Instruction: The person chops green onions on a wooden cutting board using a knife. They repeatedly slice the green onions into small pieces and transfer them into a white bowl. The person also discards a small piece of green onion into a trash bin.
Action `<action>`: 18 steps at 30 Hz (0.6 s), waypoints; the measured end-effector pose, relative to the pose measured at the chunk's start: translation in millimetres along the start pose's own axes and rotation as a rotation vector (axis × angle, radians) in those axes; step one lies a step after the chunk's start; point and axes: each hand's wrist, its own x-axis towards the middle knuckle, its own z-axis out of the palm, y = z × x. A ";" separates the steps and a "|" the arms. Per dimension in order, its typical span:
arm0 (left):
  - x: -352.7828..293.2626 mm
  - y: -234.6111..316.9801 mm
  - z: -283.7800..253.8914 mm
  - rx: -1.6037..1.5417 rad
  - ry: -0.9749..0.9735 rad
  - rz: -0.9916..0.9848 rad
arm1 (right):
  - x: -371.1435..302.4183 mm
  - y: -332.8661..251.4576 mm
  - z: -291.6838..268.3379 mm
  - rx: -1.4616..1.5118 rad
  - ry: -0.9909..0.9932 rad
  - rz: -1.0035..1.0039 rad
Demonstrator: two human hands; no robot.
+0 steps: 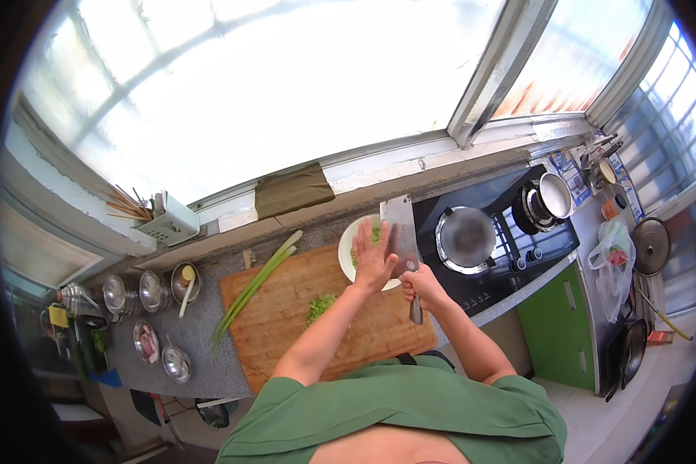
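Observation:
My right hand (425,286) is closed around the handle of a cleaver (402,228), whose broad blade stands up and away from me. Fingers stretched and slightly apart, my left hand (373,259) lies at the blade's left side, over a white bowl (345,259); I cannot tell how firmly it touches the blade. Chopped greens show in the bowl, partly hidden by that hand. More chopped scallion (319,308) sits in a small heap on the wooden cutting board (286,282), beside my left forearm. Long whole scallions (257,280) lie across the board's left edge.
Right of the bowl is a black gas stove (483,290) with a lidded pan (467,237) and a small pot (554,195). Several metal bowls (151,290) stand on the left counter, near a dish of meat (145,342). A utensil basket (170,220) is by the window.

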 end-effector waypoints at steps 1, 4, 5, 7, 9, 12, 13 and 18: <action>5.2 9.2 -4.4 -0.008 -0.018 0.023 | 2.7 0.5 -4.0 -0.015 -0.036 0.025; 9.2 -8.5 10.5 0.011 0.023 -0.109 | 2.7 -3.4 -0.5 -0.067 -0.020 -0.004; 5.0 -19.3 16.8 0.023 0.034 -0.145 | 3.6 -4.5 -1.3 -0.092 -0.005 -0.025; -4.8 -26.3 10.1 0.061 -0.025 -0.163 | 5.5 -4.5 -7.8 -0.133 0.029 -0.062; -15.7 -30.8 0.6 0.106 -0.034 -0.139 | 14.0 -0.3 -20.7 -0.391 0.091 -0.266; -27.8 -39.2 -19.6 0.028 0.019 -0.156 | 32.7 11.9 -43.0 -0.872 0.213 -0.613; -30.6 -46.5 -25.9 -0.003 0.045 -0.192 | 24.1 1.9 -41.3 -0.993 0.214 -0.612; -28.8 -48.1 -85.2 -0.268 0.017 -0.165 | 19.5 -15.6 -56.9 -1.423 0.169 -0.776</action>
